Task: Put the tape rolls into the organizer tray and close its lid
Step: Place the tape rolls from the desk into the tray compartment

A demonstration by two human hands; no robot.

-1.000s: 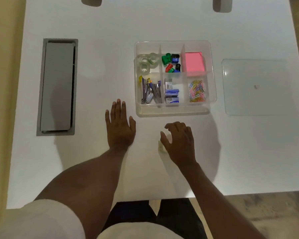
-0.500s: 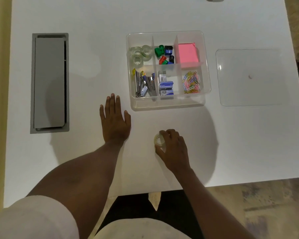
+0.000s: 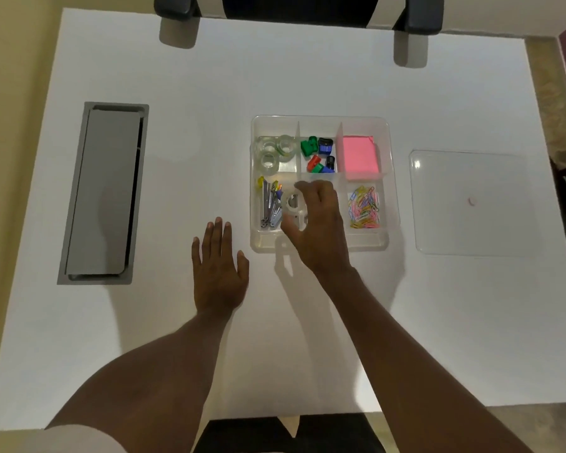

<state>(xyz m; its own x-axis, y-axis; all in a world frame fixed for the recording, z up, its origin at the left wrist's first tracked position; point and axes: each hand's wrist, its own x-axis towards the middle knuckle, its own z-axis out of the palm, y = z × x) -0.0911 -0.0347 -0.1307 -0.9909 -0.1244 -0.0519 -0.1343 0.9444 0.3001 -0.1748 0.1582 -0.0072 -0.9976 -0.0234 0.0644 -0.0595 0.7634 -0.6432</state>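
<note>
A clear organizer tray [image 3: 321,247] with several compartments sits mid-table. Its back left compartment holds three clear tape rolls [image 3: 273,152]. My right hand [image 3: 317,223] hovers over the tray's front part, shut on another clear tape roll [image 3: 294,204] held upright between thumb and fingers. It hides the front middle compartment. My left hand [image 3: 219,269] lies flat and open on the table, just left of the tray's front corner. The clear lid [image 3: 471,204] lies flat on the table to the right of the tray.
The tray also holds staple removers [image 3: 270,204], coloured sharpeners [image 3: 319,153], pink sticky notes [image 3: 358,155] and coloured paper clips [image 3: 365,207]. A grey cable hatch [image 3: 103,194] is set into the table's left side. A chair [image 3: 298,11] stands at the far edge.
My right hand picked the tape roll up off the table in front of the tray and carried it forward over the tray. My left hand stayed flat in place.
</note>
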